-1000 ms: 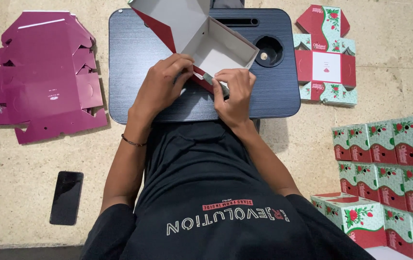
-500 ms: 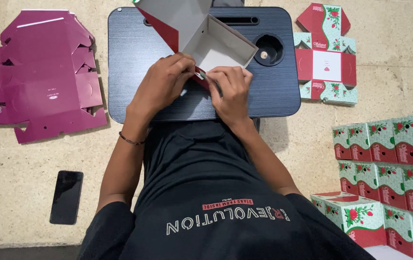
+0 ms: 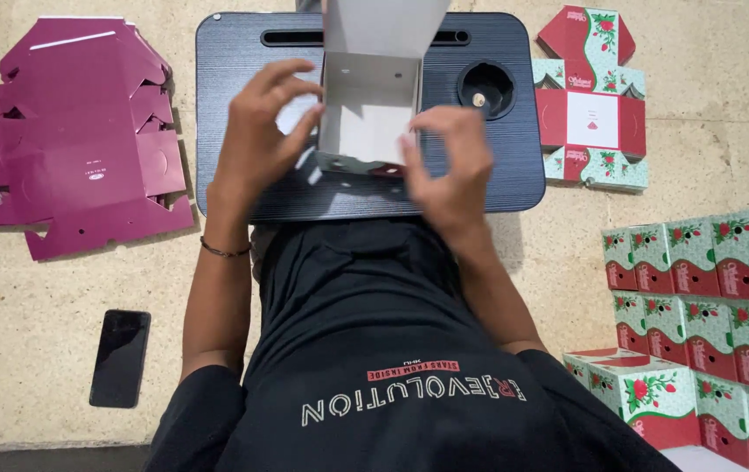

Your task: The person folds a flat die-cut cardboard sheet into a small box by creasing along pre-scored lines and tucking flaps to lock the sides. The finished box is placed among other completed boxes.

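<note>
Dark lap desk (image 3: 243, 131) on the tan floor as landmark. Left of it, flat maroon cardboard sheets (image 3: 77, 140); right, stacked rose-printed boxes (image 3: 707, 262). On its middle, half-folded grey-lined carton (image 3: 370, 109), lid up. Left hand (image 3: 263, 131) gripping the carton's left wall, fingers curled. Right hand (image 3: 449, 156) pinching its right front corner.

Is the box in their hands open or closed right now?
Open: the box shows its bare pale inside, lid flap raised, held between left hand and right hand.

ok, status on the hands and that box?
Left hand and right hand both grip the half-folded box, open side up, over the dark lap desk. Flat box blanks lie aside; nothing blocking.
</note>
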